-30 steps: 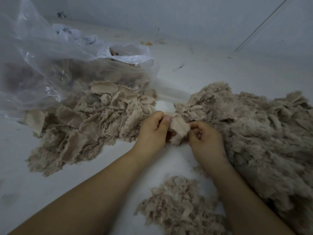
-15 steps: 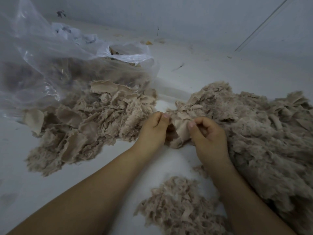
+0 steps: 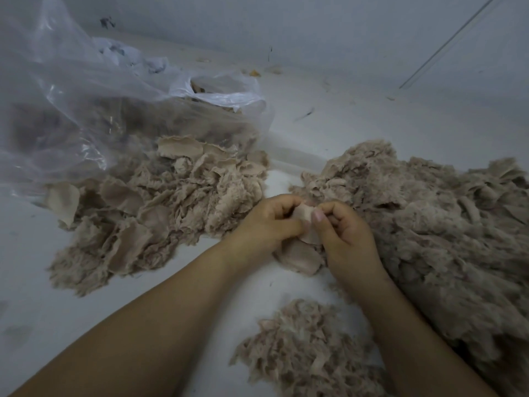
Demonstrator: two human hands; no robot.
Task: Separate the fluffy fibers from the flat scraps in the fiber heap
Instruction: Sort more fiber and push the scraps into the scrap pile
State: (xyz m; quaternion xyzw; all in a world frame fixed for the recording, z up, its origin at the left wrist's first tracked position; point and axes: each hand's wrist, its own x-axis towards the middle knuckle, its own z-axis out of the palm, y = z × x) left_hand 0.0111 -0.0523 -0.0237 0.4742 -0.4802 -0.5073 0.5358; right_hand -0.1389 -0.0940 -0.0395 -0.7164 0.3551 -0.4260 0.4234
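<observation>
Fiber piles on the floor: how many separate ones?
3: one at left spilling from the plastic bag, a big one at right, and a small one near the bottom between the forearms.

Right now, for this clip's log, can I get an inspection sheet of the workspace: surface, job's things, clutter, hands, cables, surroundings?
Surface: pale floor, dusty, specks of lint.
Job's things: big fluffy heap at right; scrap pile at left, spilling from the bag; small pile near the forearms; scrap held between both hands.
Clutter: clear bag at left; crumpled paper behind it; small debris near the wall.
Hands: left hand and right hand both pinch the scrap.
Cables: nothing seen.
Surroundings: grey wall.
</observation>
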